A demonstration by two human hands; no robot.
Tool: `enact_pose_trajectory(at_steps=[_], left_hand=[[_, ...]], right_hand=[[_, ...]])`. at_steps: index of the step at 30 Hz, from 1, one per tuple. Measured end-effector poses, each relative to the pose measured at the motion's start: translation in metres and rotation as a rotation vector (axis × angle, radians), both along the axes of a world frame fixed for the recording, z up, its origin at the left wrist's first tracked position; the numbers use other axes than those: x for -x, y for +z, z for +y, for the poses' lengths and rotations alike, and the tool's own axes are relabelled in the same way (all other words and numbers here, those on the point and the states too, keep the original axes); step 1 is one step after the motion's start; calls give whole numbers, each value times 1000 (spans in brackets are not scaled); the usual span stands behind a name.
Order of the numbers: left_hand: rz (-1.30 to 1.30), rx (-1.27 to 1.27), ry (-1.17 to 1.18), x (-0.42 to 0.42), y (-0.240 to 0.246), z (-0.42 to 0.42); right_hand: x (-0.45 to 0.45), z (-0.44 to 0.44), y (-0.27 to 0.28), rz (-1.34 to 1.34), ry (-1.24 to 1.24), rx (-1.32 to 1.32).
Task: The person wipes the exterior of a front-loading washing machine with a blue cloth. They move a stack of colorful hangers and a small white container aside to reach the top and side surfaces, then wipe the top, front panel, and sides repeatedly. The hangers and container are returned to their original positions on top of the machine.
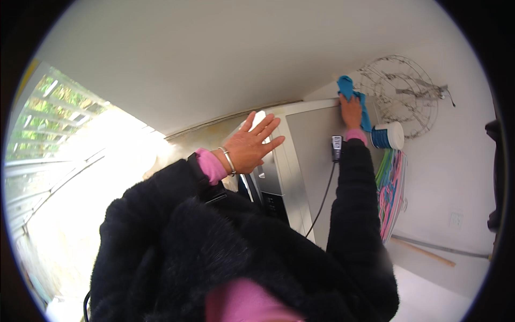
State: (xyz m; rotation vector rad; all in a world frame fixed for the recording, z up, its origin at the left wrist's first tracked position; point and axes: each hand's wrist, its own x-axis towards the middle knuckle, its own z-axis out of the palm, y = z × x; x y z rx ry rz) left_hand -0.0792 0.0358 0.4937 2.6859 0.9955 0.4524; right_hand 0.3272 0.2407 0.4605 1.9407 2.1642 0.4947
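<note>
My right hand [351, 112] is on a blue cloth [365, 114] at the far edge of the grey top panel [312, 133] of what looks like a washing machine. Part of the cloth bunches up past my fingertips; another part hangs out beside the hand. My left hand [255, 141], fingers spread and a silver bangle at the wrist, is by the machine's pale front edge [295, 169]. Nothing shows in it, and whether it touches the machine I cannot tell. Near my right wrist a black plug or adapter [336, 149] with a label lies on the panel.
A black cord [322, 207] runs from the adapter toward me. Beyond the panel are a white spool with blue line [386, 136], several coloured hangers [389, 193] and a round wire rack [396, 96]. A wooden stick [426, 252] lies right. Bright window bars [44, 120] fill the left.
</note>
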Motion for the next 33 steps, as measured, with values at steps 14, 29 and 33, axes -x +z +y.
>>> enact_pose_trajectory(at_steps=[14,29,33], left_hand=[[33,-61,41,-3,-11,-4],[-475,95,20,35,-39,-5],[-425,134,25,40,-45,-2]], right_hand=[[123,-20,27,344,189,162],[230,-192,61,549,611,169],[217,-212,63,586,388,163]])
